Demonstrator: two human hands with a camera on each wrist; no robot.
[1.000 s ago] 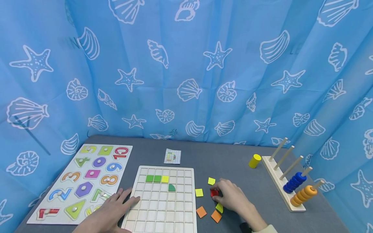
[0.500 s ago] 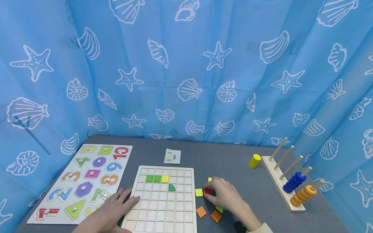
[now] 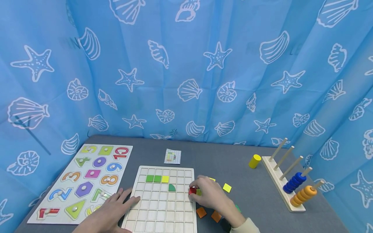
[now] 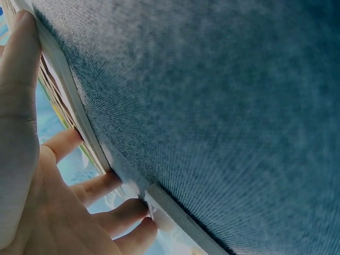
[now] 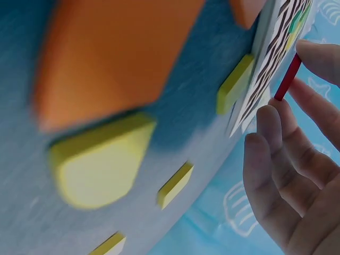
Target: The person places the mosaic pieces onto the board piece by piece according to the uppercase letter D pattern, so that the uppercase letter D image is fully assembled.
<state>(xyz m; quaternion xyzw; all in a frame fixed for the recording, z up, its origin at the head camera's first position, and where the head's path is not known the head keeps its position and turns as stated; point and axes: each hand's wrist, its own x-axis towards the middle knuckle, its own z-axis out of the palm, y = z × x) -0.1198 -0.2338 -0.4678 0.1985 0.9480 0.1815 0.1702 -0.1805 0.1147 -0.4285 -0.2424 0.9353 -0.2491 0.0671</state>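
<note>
Between thumb and fingertips my right hand [image 3: 211, 194] pinches a red tile [image 3: 192, 191] at the right edge of a wooden grid board [image 3: 158, 205]. The right wrist view shows this red tile [image 5: 288, 78] edge-on, raised off the table. Two green square tiles [image 3: 153, 178] and a yellow square tile [image 3: 165, 179] sit in one row of the board. Below and right of them lies a green quarter-circle tile [image 3: 172, 187]. My left hand [image 3: 112, 208] rests on the board's left edge, fingers spread; its thumb [image 4: 21, 53] touches the rim in the left wrist view.
Loose orange tiles [image 3: 201, 212] and yellow tiles [image 3: 227, 187] lie right of the board, some partly behind my right hand. A number puzzle [image 3: 97, 174] stands left. Behind is a small pattern card [image 3: 172, 156]. A yellow cylinder [image 3: 254, 161] and a peg stacker [image 3: 275, 171] are at right.
My right hand has moved left with the red tile, from among the loose tiles to the board's right edge. My left hand and the tiles on the board look unmoved.
</note>
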